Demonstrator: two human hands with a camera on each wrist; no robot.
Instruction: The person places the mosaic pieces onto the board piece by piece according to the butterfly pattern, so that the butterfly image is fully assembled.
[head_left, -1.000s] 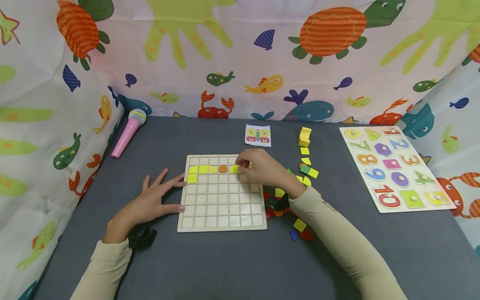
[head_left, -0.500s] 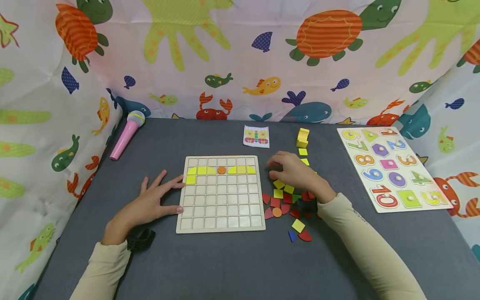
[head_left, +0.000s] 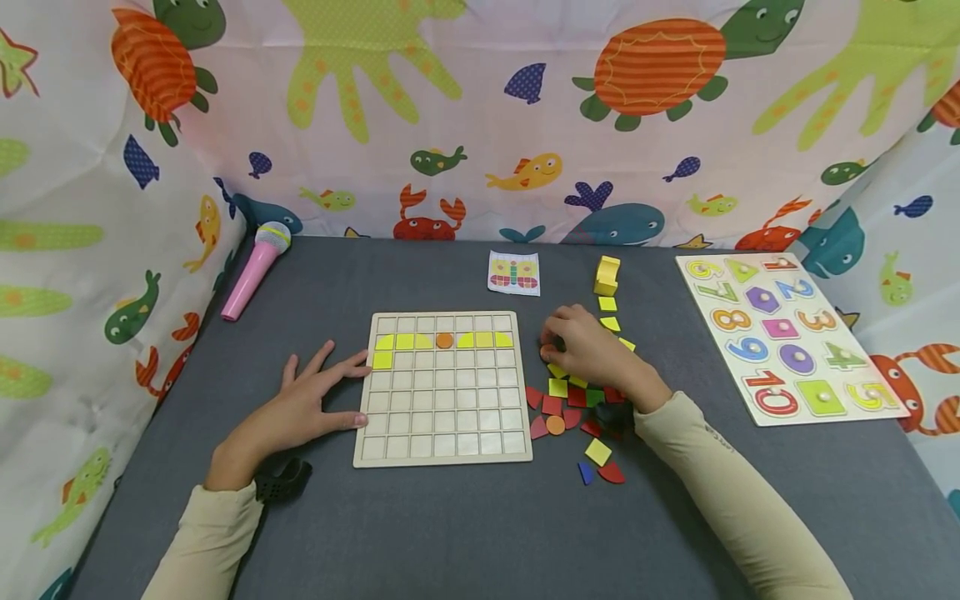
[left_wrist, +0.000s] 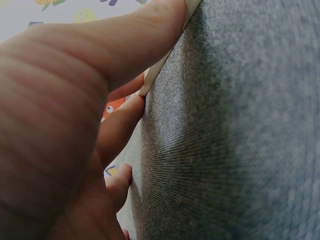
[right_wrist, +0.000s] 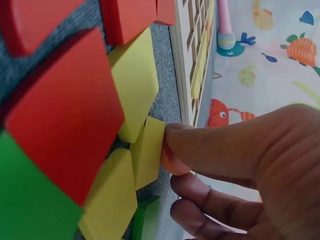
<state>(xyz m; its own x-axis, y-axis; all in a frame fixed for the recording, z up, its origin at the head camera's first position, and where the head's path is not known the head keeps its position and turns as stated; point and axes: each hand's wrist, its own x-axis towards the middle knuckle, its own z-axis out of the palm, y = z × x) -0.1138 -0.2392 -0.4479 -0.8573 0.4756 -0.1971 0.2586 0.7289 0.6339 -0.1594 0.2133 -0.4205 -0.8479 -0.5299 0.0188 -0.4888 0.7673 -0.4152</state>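
The right hand (head_left: 592, 346) pinches an orange disc (right_wrist: 173, 162); a sideways lift could scatter the yellow tile (right_wrist: 148, 152) beside that hand. The left hand (head_left: 303, 408), spread, touches the grid board (head_left: 442, 413); pushing might skew it.

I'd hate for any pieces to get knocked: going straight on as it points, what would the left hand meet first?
Most likely the pale grid board: the left hand has its thumb and a fingertip at the board's left edge, seemingly touching it.

Puzzle board (head_left: 820, 372) shows numerals (head_left: 731, 320) 1–10; sleeve print (head_left: 697, 427) looks illegible.
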